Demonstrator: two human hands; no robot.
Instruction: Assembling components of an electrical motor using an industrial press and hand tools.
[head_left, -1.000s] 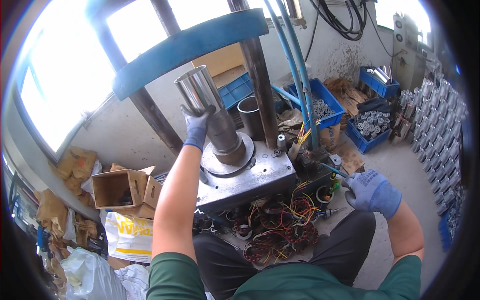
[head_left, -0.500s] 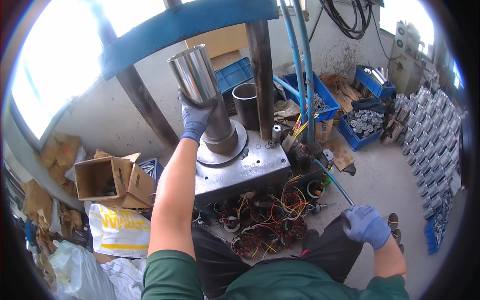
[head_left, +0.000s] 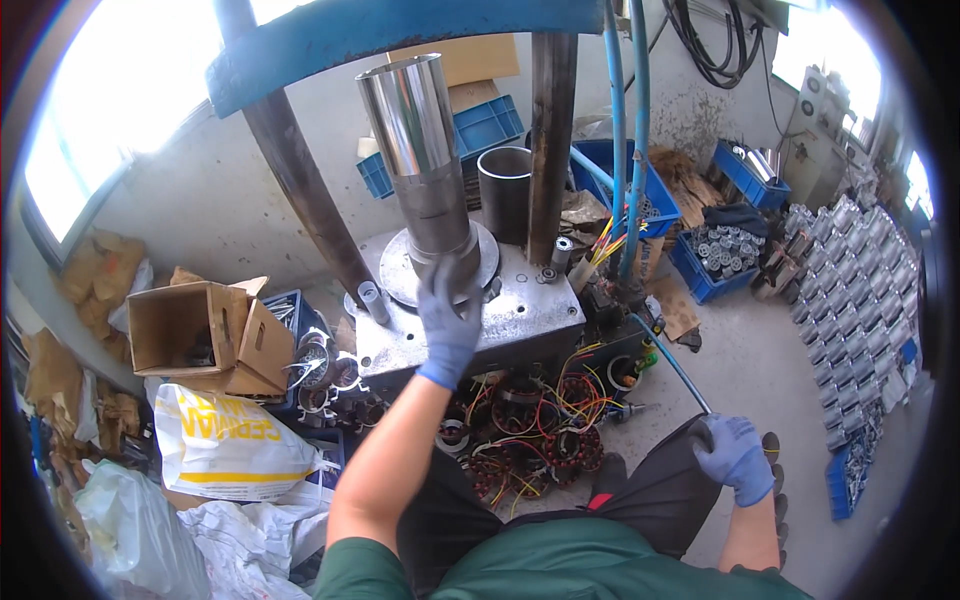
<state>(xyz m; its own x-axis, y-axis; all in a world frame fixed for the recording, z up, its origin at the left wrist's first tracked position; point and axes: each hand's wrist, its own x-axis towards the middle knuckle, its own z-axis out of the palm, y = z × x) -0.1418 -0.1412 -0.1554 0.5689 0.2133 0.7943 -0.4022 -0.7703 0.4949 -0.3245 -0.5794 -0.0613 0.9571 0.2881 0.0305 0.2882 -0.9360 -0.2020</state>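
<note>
A shiny metal sleeve (head_left: 408, 115) stands upright on a duller grey steel cylinder (head_left: 432, 212). Both rest over a round steel plate (head_left: 396, 272) on the press bed (head_left: 525, 318). My left hand (head_left: 448, 325), gloved in grey-blue, is in front of the plate and cylinder base. Its fingers point upward, somewhat blurred, and appear to hold nothing. Over my right knee, my gloved right hand (head_left: 735, 458) is closed around the end of a blue lever rod (head_left: 672, 365). A small pale tube (head_left: 373, 302) stands at the bed's left corner.
Overhead runs a blue crossbeam (head_left: 400, 45) between steel posts (head_left: 550, 150). A dark wide tube (head_left: 506, 200) stands behind the bed. Wound stators (head_left: 520, 410) with coloured wires lie below. A cardboard box (head_left: 185, 330) is left; stacked metal housings (head_left: 860, 300) are right.
My left hand has come off the cylinder below the shiny sleeve and moved down toward me. The view has shifted slightly. My right hand stays on the lever rod.
</note>
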